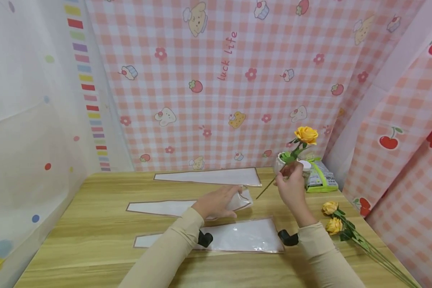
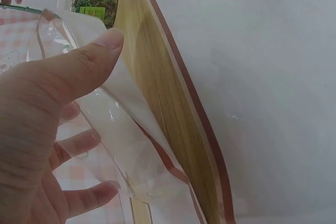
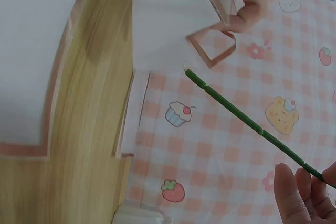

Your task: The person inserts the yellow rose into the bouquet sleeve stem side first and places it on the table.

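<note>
My left hand [image 1: 219, 202] holds the wide end of the middle clear-and-white flower sleeve [image 1: 162, 207], which has a brown border. In the left wrist view the thumb lies on one side of the sleeve [image 2: 126, 129] and the other fingers on the far side, its mouth lifted off the table. My right hand [image 1: 291, 190] pinches the green stem [image 3: 236, 111] of a yellow rose [image 1: 307, 135]. The bloom points up and the stem's bare end slants down toward the sleeve's mouth, apart from it in the head view.
More sleeves lie flat behind [image 1: 209, 177] and in front [image 1: 241, 236]. Two yellow roses [image 1: 334, 226] lie at the right. Near the back right stand a white pot [image 1: 278, 163], a jar [image 2: 97, 6] of granules and a green-grey packet [image 1: 322, 178]. Checked cloth [image 1: 216, 100] hangs behind.
</note>
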`<state>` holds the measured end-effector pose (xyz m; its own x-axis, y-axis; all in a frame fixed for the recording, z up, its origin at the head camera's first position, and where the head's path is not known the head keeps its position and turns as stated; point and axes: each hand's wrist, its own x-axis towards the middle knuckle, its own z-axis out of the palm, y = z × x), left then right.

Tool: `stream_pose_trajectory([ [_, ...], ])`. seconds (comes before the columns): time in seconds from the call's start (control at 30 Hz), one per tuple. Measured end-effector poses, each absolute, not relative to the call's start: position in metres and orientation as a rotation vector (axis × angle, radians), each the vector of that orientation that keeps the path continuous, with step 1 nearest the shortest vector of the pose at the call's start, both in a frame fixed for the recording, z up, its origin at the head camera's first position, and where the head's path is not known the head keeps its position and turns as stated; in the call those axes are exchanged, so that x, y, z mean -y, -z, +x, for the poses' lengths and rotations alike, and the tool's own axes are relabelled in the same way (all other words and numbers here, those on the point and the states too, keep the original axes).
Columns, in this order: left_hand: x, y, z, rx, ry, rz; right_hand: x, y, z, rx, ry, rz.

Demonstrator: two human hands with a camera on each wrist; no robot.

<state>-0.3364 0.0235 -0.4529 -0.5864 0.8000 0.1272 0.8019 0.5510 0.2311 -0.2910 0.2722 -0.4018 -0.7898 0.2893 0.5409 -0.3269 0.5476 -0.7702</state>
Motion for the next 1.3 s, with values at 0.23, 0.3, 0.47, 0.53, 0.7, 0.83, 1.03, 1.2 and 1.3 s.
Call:
stream_pose_trajectory([
  [0.23,-0.023,0.451,-0.337,2.778,0.421,-1.41,-0.263,0.408,-0.29,2.152,-1.333,0.027],
  [0.3,-0.023,0.45,-0.336,2.784,0.418,-1.407,-0.262,0.41,-0.29,2.15,-1.36,0.034],
  [0.47,-0.022,0.449,-0.336,2.778,0.425,-1.411,-0.257,0.416,-0.292,2.153,-1.4,0.04],
  [0.53,-0.022,0.449,-0.336,2.774,0.423,-1.415,-0.254,0.417,-0.292,2.15,-1.416,0.04],
  [0.7,-0.022,0.451,-0.339,2.774,0.428,-1.41,-0.25,0.421,-0.292,2.163,-1.422,0.034],
  [0.83,-0.023,0.452,-0.339,2.784,0.443,-1.381,-0.249,0.424,-0.293,2.179,-1.418,0.006],
  [1.03,-0.023,0.449,-0.337,2.799,0.44,-1.354,-0.247,0.43,-0.295,2.198,-1.458,-0.025],
  [1.2,-0.022,0.45,-0.338,2.801,0.434,-1.346,-0.246,0.433,-0.294,2.233,-1.505,-0.049],
  [1.3,-0.022,0.45,-0.339,2.801,0.445,-1.334,-0.245,0.434,-0.293,2.247,-1.527,-0.064],
])
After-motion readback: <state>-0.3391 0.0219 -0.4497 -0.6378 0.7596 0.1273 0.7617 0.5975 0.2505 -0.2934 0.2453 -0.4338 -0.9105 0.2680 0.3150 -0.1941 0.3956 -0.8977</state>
